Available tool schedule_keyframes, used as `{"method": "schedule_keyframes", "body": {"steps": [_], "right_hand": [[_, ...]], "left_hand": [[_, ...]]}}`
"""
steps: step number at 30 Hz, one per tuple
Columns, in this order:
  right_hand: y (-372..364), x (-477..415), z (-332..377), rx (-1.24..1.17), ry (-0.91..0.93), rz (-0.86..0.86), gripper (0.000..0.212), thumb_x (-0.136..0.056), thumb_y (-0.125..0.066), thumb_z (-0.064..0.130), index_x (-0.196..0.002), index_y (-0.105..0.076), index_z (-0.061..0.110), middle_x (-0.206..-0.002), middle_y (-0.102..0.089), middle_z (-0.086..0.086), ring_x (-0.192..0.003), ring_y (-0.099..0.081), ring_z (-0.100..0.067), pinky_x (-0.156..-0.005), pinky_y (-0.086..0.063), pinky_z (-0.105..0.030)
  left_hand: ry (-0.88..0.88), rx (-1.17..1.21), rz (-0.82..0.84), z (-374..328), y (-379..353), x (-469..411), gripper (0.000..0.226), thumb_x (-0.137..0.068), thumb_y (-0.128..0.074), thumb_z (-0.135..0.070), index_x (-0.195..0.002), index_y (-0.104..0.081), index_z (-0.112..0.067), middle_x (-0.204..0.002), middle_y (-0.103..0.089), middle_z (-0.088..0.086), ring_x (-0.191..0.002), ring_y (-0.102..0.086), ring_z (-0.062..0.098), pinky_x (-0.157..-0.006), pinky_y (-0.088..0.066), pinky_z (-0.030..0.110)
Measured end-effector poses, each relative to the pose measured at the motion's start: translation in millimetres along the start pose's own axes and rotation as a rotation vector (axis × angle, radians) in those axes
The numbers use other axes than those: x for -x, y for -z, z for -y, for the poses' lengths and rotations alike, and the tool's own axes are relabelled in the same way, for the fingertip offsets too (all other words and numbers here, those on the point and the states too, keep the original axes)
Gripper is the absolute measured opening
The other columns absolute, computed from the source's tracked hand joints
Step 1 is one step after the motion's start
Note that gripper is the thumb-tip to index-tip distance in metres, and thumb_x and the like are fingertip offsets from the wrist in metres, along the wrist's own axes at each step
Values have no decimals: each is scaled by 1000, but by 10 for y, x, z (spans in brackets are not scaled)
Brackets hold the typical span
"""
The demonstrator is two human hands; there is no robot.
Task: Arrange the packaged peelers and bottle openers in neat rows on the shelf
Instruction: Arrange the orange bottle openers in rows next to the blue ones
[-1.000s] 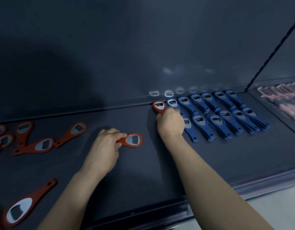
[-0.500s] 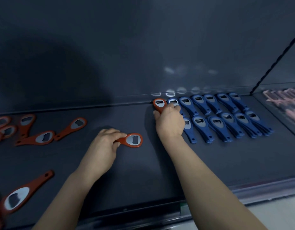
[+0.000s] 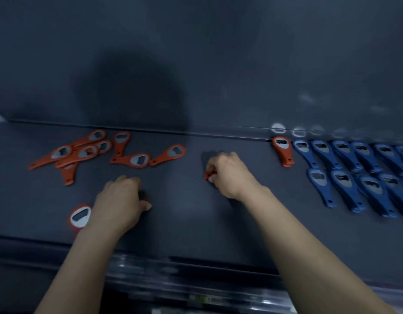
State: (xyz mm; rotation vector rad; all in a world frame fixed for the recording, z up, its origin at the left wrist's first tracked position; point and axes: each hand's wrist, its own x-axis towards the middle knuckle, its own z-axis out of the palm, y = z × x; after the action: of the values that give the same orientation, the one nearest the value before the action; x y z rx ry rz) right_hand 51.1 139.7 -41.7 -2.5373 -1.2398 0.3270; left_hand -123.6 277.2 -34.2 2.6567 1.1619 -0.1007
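Observation:
My right hand [image 3: 227, 175] grips an orange bottle opener [image 3: 209, 176] on the dark shelf [image 3: 184, 225]; only a small orange end shows by the fingers. My left hand [image 3: 121, 200] lies curled over the handle of another orange opener [image 3: 79, 215], whose metal head sticks out left of the wrist. One orange opener [image 3: 282, 152] lies at the back, next to two rows of blue openers [image 3: 354, 175] on the right. Several loose orange openers [image 3: 87, 150] lie scattered at the back left.
The shelf's back wall [image 3: 196, 64] rises right behind the rows. A dark front rail [image 3: 196, 275] runs along the near edge under my forearms. Bare shelf lies between my two hands.
The view has swung left. My right hand left the orange opener placed beside the blue rows and now holds another one. My left hand moved down-left onto the near opener.

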Motion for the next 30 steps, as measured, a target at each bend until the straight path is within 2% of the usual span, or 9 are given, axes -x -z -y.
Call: {"method": "schedule_keyframes", "body": {"steps": [7,10,12,15,18,21,24,27,30], "right_hand": [[-179,-189,318,-104,97,-25,30,-87,-49,-1,-108,-64,15,-118,-44,-9,-109,-35,-24,-94,-39,-29],[-231,-277,401,-128,51,-71,21,-93,-49,16,-103,-65,8,-122,-47,-11,-116,-36,-27,-96,-34,-26],[-269,-357,473,-126,-14,-115,35,-94,-51,37,-99,-64,5,-119,-49,-13,-117,-37,-28,-97,-35,-30],[-306,-487,602,-75,-102,-155,54,-90,-47,56,-126,-50,15,-127,-43,-12,-119,-35,-32,-97,-36,-43],[-333,-610,689,-16,-55,-61,51,-90,-39,60,-136,-40,37,-136,-30,-6,-123,-27,-31,-101,-28,-46],[-359,-656,674,-57,-15,-22,43,-91,-45,56,-126,-52,33,-131,-34,-4,-124,-25,-29,-101,-26,-44],[-369,-604,577,-143,0,-92,30,-88,-58,43,-106,-59,19,-119,-43,-6,-119,-32,-27,-98,-34,-40],[-342,-504,422,-215,-14,-137,19,-86,-65,26,-93,-58,10,-113,-48,-7,-110,-41,-23,-89,-40,-32],[-297,-357,230,-270,-73,-186,13,-85,-65,18,-89,-56,9,-102,-50,-3,-93,-49,-19,-72,-36,-22]], "left_hand": [[-335,178,4,146,8,33,23,-79,-63,1,-94,-69,-16,-96,-60,-2,-98,-53,16,-87,-41,28],[-494,237,3,110,-41,-12,30,-80,-57,9,-96,-71,-12,-100,-62,-3,-101,-49,13,-87,-34,14],[-522,273,-6,126,-50,-45,33,-81,-53,12,-93,-72,-12,-106,-60,-3,-104,-48,10,-86,-29,6],[-487,313,-15,224,-24,-139,38,-80,-44,15,-84,-71,-11,-105,-59,-4,-97,-55,11,-85,-38,12],[-437,367,-61,322,9,-250,34,-79,-44,12,-77,-68,-11,-97,-60,-6,-86,-59,12,-81,-45,25],[-371,346,-224,403,29,-447,22,-87,-52,-3,-98,-67,-14,-107,-56,-4,-102,-47,13,-86,-34,20],[-287,191,-149,441,27,-698,32,-90,-56,-16,-122,-58,-9,-130,-47,3,-122,-39,22,-101,-32,30],[-310,130,-70,348,13,-798,29,-89,-55,-15,-115,-61,-5,-125,-49,7,-118,-43,26,-99,-37,38],[-388,160,-79,213,-26,-780,21,-89,-54,-13,-107,-65,-9,-121,-51,3,-111,-44,23,-94,-38,33]]}}
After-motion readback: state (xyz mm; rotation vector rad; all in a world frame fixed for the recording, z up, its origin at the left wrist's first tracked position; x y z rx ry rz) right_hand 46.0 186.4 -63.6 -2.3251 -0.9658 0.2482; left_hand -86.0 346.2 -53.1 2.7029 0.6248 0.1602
